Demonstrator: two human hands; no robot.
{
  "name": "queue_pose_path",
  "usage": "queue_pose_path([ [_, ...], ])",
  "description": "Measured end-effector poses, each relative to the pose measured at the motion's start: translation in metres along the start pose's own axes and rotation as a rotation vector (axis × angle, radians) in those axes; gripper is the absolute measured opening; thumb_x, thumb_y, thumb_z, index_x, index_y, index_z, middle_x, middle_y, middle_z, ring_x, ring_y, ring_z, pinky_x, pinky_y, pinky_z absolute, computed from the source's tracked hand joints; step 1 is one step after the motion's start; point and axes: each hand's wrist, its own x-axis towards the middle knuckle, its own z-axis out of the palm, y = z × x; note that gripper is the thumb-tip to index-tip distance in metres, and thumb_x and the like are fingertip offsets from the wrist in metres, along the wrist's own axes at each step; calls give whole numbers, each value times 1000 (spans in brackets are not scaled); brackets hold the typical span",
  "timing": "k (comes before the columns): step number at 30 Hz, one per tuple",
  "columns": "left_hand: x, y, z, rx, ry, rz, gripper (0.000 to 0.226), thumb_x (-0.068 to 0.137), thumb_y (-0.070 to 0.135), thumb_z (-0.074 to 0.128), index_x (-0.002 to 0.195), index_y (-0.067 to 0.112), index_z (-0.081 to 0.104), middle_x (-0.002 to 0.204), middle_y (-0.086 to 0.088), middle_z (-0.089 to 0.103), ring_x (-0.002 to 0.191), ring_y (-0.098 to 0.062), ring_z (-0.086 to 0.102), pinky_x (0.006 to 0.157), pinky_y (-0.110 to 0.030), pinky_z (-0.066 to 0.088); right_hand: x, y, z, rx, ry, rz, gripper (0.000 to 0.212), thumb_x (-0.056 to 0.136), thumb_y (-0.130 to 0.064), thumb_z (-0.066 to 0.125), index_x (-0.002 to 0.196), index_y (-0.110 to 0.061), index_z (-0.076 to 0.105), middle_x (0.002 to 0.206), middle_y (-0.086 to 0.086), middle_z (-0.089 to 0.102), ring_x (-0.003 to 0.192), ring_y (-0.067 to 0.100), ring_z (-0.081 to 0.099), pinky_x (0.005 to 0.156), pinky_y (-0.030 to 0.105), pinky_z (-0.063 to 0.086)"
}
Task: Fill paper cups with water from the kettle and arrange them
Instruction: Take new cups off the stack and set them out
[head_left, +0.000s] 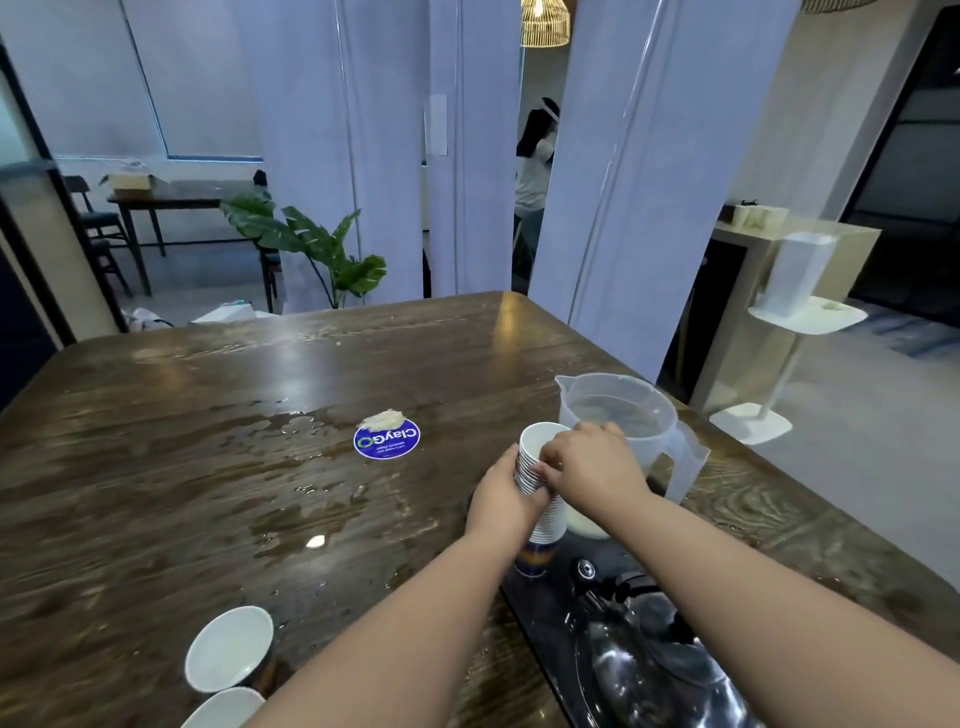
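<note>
between both hands (545, 483), clamped around it, stands the cup stack (540, 493).

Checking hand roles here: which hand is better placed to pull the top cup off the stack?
Right hand: its fingers pinch the top rim of the cup stack, while the left hand grips the side.

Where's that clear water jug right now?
The clear jug stands on the wooden table, right of centre in the head view, just behind the stack of paper cups that both hands hold.
</note>
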Motion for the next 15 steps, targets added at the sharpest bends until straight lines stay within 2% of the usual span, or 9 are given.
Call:
queue_pose_path([
  [2, -3, 5, 0, -9, 18, -1, 31, 73, 29, 64, 101, 40, 59, 95, 11, 71, 94, -13, 67, 87, -33, 52, 0, -2, -1, 2, 4, -6, 32, 95, -46, 46, 100, -27, 70, 102, -7, 68, 105, 18, 52, 85, 34, 30],
  [4, -4, 6, 1, -38, 8, -4, 29, 79, 16, 66, 94, 38, 56, 91, 13, 69, 94, -14, 66, 85, -27, 48, 0, -4, -4, 9, 21, 1, 33, 96, -47, 43, 99, -26, 69, 101, -5, 68, 104, 20, 52, 84, 34, 31],
  [6, -4, 5, 0, -58, -17, -15, 32, 77, 16, 69, 89, 41, 54, 90, 16, 67, 96, -13, 66, 89, -27, 49, 0, -4, -13, 19, 63, 10, 34, 97, -47, 42, 98, -26, 69, 101, -4, 67, 103, 21, 53, 85, 35, 31],
  [7, -5, 4, -1, -72, -30, -21, 36, 72, 21, 73, 93, 45, 55, 94, 18, 68, 99, -11, 65, 94, -31, 49, 1, -5, -19, 24, 87, 14, 34, 97, -46, 42, 98, -26, 69, 102, -4, 67, 103, 21, 53, 85, 35, 31],
  [9, -9, 1, -5, -122, -66, -40, 64, 67, 28, 79, 123, 41, 51, 122, 12, 62, 113, -7, 58, 104, -35, 44, 1, -5, -32, 58, 141, 30, 32, 97, -44, 43, 98, -24, 68, 103, -4, 65, 104, 20, 52, 87, 35, 30],
  [10, -12, 1, -8, -135, -63, -59, 84, 69, 29, 82, 141, 30, 40, 139, 6, 51, 123, -8, 50, 108, -34, 39, 0, -4, -40, 85, 167, 43, 31, 97, -43, 44, 97, -24, 68, 103, -4, 65, 105, 20, 51, 88, 35, 29],
  [11, -15, 3, -12, -122, -44, -68, 98, 71, 31, 83, 150, 24, 26, 150, 2, 36, 132, -10, 41, 111, -33, 35, -2, -5, -48, 119, 193, 55, 29, 97, -42, 45, 96, -23, 68, 102, -5, 65, 106, 20, 51, 88, 34, 28],
  [13, -23, 10, -21, -98, 13, -13, 109, 71, 35, 83, 153, 25, 12, 156, 2, 15, 141, -11, 25, 111, -29, 28, -6, -7, -63, 198, 237, 79, 26, 95, -41, 49, 95, -23, 68, 100, -7, 65, 105, 18, 49, 89, 33, 25],
  [15, -32, 20, -34, -90, 46, 97, 113, 70, 34, 84, 153, 30, 8, 155, 7, 9, 139, -3, 18, 106, -21, 23, -12, -13, -77, 312, 240, 106, 22, 94, -40, 53, 91, -25, 69, 97, -9, 66, 105, 16, 48, 90, 31, 22],
])
